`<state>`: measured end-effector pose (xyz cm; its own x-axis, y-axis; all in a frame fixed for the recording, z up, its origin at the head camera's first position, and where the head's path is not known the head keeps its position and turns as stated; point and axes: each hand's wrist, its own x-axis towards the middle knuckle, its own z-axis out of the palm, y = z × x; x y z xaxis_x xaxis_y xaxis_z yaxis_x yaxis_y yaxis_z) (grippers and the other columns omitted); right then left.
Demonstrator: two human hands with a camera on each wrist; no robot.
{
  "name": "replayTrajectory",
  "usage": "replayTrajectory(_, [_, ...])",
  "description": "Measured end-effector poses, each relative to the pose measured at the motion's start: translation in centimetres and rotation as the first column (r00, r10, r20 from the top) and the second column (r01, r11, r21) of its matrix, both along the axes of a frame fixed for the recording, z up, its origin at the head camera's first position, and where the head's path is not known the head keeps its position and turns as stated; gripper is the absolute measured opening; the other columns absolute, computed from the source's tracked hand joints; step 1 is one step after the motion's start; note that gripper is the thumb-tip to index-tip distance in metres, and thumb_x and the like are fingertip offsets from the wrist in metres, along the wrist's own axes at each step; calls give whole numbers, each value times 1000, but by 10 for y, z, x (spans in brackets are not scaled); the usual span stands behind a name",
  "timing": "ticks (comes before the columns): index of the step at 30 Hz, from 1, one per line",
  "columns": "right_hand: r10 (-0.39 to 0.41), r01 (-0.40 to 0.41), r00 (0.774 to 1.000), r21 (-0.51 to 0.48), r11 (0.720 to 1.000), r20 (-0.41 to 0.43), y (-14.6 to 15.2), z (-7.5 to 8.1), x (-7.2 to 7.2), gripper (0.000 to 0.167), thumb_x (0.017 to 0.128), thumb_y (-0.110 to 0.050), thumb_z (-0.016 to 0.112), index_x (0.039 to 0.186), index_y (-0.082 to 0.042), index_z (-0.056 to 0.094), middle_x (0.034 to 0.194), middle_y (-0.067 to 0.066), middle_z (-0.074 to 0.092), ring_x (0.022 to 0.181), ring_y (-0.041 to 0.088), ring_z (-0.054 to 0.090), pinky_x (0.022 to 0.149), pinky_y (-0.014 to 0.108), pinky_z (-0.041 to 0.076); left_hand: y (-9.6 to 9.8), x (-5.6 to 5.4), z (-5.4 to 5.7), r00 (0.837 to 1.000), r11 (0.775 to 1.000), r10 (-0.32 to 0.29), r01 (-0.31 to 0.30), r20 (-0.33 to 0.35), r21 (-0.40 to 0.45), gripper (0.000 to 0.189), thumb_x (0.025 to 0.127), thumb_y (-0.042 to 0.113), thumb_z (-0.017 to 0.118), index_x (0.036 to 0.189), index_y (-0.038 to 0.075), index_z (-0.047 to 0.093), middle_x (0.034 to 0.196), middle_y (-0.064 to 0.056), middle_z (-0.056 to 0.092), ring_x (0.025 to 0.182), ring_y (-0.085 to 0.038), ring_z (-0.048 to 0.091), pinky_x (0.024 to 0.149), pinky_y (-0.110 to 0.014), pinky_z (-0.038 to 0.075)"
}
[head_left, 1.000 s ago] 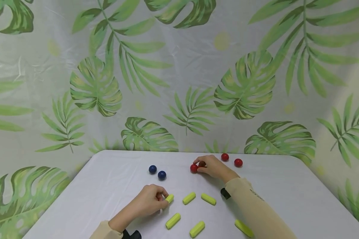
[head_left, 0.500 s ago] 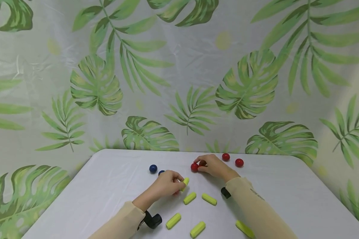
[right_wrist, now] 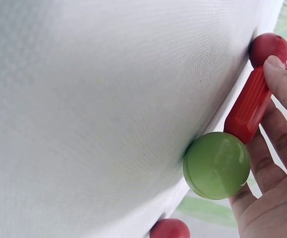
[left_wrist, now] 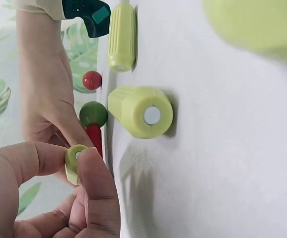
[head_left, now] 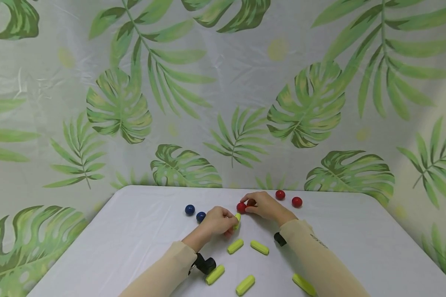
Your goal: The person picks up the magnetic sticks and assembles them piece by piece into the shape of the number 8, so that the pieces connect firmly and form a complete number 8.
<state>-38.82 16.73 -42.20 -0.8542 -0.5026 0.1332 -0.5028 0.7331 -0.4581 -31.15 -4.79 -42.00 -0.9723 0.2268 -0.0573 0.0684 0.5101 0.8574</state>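
Note:
My left hand (head_left: pixel 216 222) pinches a yellow-green magnetic rod (head_left: pixel 238 220) between thumb and forefinger, and the left wrist view shows the pale magnet in the rod's end (left_wrist: pixel 74 165). Just right of it my right hand (head_left: pixel 266 207) holds a red ball (head_left: pixel 241 207) at the back of the table. In the right wrist view the thumb lies on that red ball (right_wrist: pixel 271 48), which joins a red magnetic rod (right_wrist: pixel 248 105); a green ball (right_wrist: pixel 216 165) sits at the rod's other end. The held rod's tip is near the red ball; contact cannot be told.
Several yellow-green rods lie in front of the hands, among them one rod (head_left: pixel 235 246), another (head_left: pixel 259 247) and one beside the right sleeve (head_left: pixel 303 284). Two blue balls (head_left: pixel 190 210) are at left; two loose red balls (head_left: pixel 296 201) stand at the back right. A leaf-patterned curtain (head_left: pixel 238 103) hangs behind.
My left hand has lifted its yellow-green rod from the table's middle and carried it right and away from me, up to the red ball. The right hand has stayed in place.

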Motion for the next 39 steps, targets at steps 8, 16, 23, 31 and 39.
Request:
replayTrajectory(8, [-24,24,1000,-2,1000,18,-2,0,2,26,99,-9,77,125,-14,77,101,0,75,93,12,65,93,39,59,7,-8,-3,999,999,37,-38,34,17,11,93,14,74,95,4,75,66,0,68,58,-8,64,60,-22,51])
replayTrajectory(16, [-32,33,999,-19,999,34,-2,0,2,27,99,-9,77,125,-14,77,104,0,75,91,11,63,92,37,58,14,-13,-5,995,994,59,-66,86,85,8,93,9,71,92,2,73,67,-1,67,54,-6,63,56,-22,57])
replayTrajectory(23, [-25,26,999,-16,1000,28,-2,-1,2,27,98,-9,78,125,-13,77,102,1,74,88,12,61,89,35,58,17,-16,-7,991,992,72,-83,116,92,7,96,8,71,93,1,72,70,-3,66,52,-7,63,56,-21,58])
replayTrajectory(31, [-23,24,999,-13,1000,25,-3,2,4,26,99,-9,77,124,-12,77,101,2,74,87,12,61,87,35,58,20,-17,-6,988,993,86,-96,125,72,10,98,11,70,92,3,69,73,-3,66,53,-7,62,56,-21,58])
replayTrajectory(39, [-42,43,998,-5,999,52,-4,5,5,28,98,-10,78,126,-12,77,101,2,74,89,13,62,90,37,59,22,-18,-6,986,992,87,-98,140,78,11,99,11,70,91,4,67,73,-3,66,53,-8,63,56,-21,58])
